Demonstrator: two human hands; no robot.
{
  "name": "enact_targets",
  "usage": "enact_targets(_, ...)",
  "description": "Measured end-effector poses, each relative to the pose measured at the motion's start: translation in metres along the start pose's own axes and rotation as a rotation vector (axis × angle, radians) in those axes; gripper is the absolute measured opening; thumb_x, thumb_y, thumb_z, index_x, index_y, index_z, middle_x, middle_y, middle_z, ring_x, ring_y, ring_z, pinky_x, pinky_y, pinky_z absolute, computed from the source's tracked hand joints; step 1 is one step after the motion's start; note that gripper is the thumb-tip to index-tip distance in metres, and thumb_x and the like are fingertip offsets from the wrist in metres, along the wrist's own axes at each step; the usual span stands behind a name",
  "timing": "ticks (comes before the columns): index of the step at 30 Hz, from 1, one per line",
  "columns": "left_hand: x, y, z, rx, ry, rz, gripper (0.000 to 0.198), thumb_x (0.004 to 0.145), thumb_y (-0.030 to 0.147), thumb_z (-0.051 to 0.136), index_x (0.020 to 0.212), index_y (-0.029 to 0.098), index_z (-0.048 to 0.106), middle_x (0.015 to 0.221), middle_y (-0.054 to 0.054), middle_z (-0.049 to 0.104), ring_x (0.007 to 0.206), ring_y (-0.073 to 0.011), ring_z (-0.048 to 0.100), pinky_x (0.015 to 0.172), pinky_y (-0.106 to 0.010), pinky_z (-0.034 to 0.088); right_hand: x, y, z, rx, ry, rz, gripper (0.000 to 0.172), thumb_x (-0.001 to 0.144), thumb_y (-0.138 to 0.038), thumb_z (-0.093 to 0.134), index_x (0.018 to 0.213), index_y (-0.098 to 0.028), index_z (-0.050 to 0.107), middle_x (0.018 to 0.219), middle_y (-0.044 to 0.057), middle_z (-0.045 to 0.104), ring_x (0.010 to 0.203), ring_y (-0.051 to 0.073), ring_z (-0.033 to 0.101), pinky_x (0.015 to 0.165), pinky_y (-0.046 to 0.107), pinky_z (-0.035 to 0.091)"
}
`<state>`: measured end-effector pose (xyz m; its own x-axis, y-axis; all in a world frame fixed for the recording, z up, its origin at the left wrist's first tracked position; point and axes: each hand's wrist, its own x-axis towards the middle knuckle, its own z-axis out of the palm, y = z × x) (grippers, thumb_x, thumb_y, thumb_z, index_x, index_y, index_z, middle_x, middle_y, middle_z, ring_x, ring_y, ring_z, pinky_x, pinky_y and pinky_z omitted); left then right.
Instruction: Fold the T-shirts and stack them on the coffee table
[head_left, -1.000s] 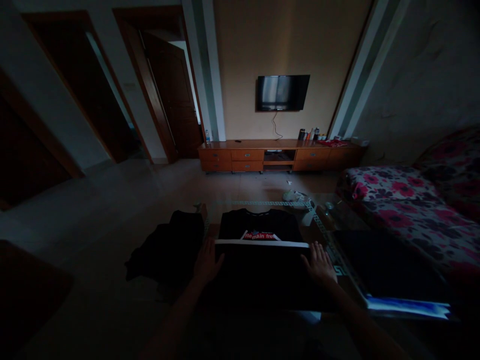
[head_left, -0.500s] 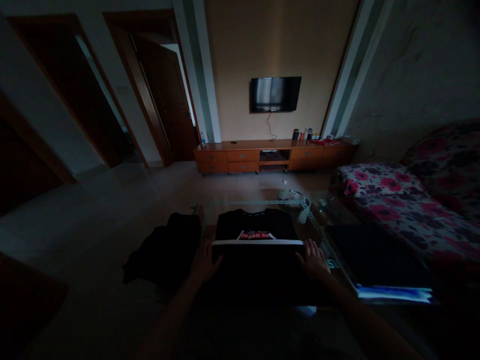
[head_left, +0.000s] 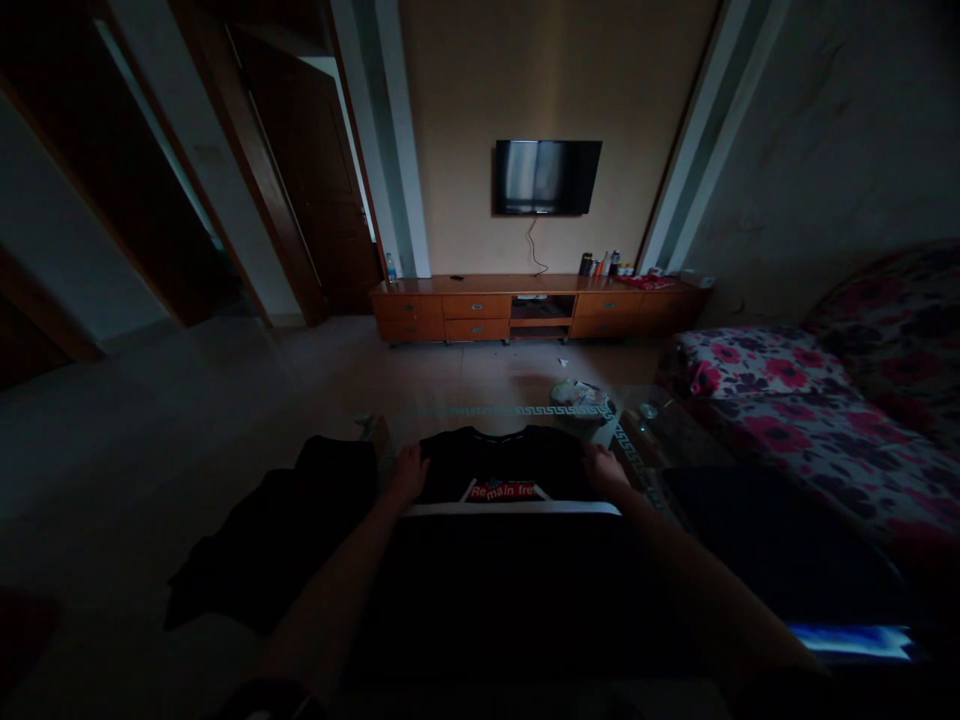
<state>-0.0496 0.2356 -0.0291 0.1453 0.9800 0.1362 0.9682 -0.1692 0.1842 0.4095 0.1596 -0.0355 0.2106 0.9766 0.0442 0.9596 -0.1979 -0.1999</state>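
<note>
Toward the counter's (head_left: 525, 410) near edge: dark cloth (head_left: 517, 590) lies before me, seemingly one with the black shirt (head_left: 499, 460), its folds too dim to read.
White band (head_left: 510, 508): it crosses the shirt from side to side, just below the red lettering (head_left: 504, 491); I judge it should stay straight.
Shirt sides: to do this well, I would grip at matching heights and draw evenly, so neither shoulder skews.
Left fingers (head_left: 414, 457): curled in, against the shirt's upper left side.
Right fingers (head_left: 597, 458): bent likewise at its upper right side; whether either set pinches cloth, I cannot tell.
Neckline (head_left: 491, 437): centred, short of the counter's far edge; best left flat.
</note>
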Motion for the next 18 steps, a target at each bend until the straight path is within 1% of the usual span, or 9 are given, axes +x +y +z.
enact_targets(2,0.019,-0.001,0.013,-0.014,0.001,-0.013,0.034,0.099,0.029,0.044,0.125,0.012,0.056,0.127,-0.018,0.063,0.122,-0.0260,0.058,0.100,-0.036,0.045,0.021,-0.005,0.008,0.019,-0.001,-0.031,0.042,0.098,-0.022,0.039,0.136,-0.012,0.055,0.132,0.017,0.060,0.120,0.026,0.057,0.101,0.036,0.043)
enact_targets(4,0.034,-0.002,0.023,-0.025,0.004,-0.020,0.035,0.098,0.030,0.048,0.128,0.013,0.055,0.131,-0.019,0.061,0.126,-0.0275,0.056,0.103,-0.038,0.043,0.040,-0.010,0.017,0.034,0.000,-0.062,0.047,0.095,-0.017,0.039,0.140,-0.013,0.053,0.135,0.017,0.060,0.123,0.026,0.054,0.106,0.037,0.039)
enact_targets(6,0.048,-0.004,0.031,-0.036,0.003,-0.019,0.043,0.095,0.030,0.053,0.134,0.013,0.051,0.138,-0.021,0.058,0.131,-0.0300,0.052,0.106,-0.040,0.040,0.056,-0.013,0.025,0.046,0.003,-0.082,0.055,0.091,-0.013,0.043,0.146,-0.014,0.048,0.137,0.017,0.059,0.126,0.027,0.052,0.110,0.039,0.036)
enact_targets(9,0.063,-0.005,0.039,-0.061,-0.007,-0.009,0.056,0.092,0.028,0.058,0.144,0.012,0.044,0.141,-0.022,0.056,0.133,-0.0315,0.051,0.107,-0.042,0.039,0.071,-0.015,0.035,0.060,0.008,-0.084,0.066,0.084,-0.009,0.048,0.150,-0.010,0.043,0.134,0.020,0.060,0.127,0.031,0.051,0.112,0.043,0.033)
enact_targets(11,0.069,-0.003,0.042,-0.078,-0.005,-0.004,0.059,0.090,0.025,0.058,0.146,0.013,0.042,0.141,-0.021,0.056,0.131,-0.0309,0.051,0.107,-0.042,0.039,0.077,-0.016,0.039,0.071,0.013,-0.076,0.068,0.081,-0.007,0.048,0.149,-0.006,0.044,0.130,0.023,0.062,0.126,0.033,0.051,0.111,0.046,0.034)
enact_targets(13,0.072,0.001,0.041,-0.099,0.001,0.008,0.057,0.088,0.019,0.058,0.143,0.016,0.047,0.138,-0.018,0.058,0.129,-0.0296,0.052,0.106,-0.042,0.040,0.079,-0.017,0.037,0.087,0.022,-0.072,0.066,0.078,-0.004,0.048,0.144,-0.003,0.050,0.126,0.024,0.063,0.124,0.034,0.052,0.109,0.046,0.036)
enact_targets(15,0.071,0.005,0.036,-0.129,-0.001,0.040,0.047,0.085,0.013,0.057,0.131,0.017,0.059,0.128,-0.015,0.063,0.123,-0.0274,0.055,0.104,-0.040,0.042,0.078,-0.017,0.030,0.114,0.036,-0.079,0.059,0.077,-0.003,0.047,0.135,-0.003,0.058,0.122,0.023,0.064,0.120,0.033,0.055,0.108,0.044,0.039)
enact_targets(17,0.069,0.008,0.025,-0.168,0.000,0.089,0.035,0.084,0.009,0.055,0.115,0.017,0.069,0.116,-0.012,0.067,0.115,-0.0246,0.059,0.100,-0.037,0.045,0.074,-0.016,0.017,0.150,0.059,-0.093,0.049,0.080,-0.005,0.047,0.125,-0.005,0.066,0.119,0.021,0.065,0.114,0.029,0.060,0.105,0.039,0.041)
enact_targets(18,0.067,0.009,0.017,-0.190,0.008,0.118,0.031,0.084,0.008,0.054,0.109,0.017,0.071,0.112,-0.011,0.067,0.112,-0.0233,0.060,0.099,-0.036,0.045,0.070,-0.015,0.009,0.170,0.074,-0.103,0.044,0.082,-0.008,0.048,0.121,-0.006,0.068,0.119,0.019,0.066,0.111,0.027,0.061,0.104,0.037,0.043)
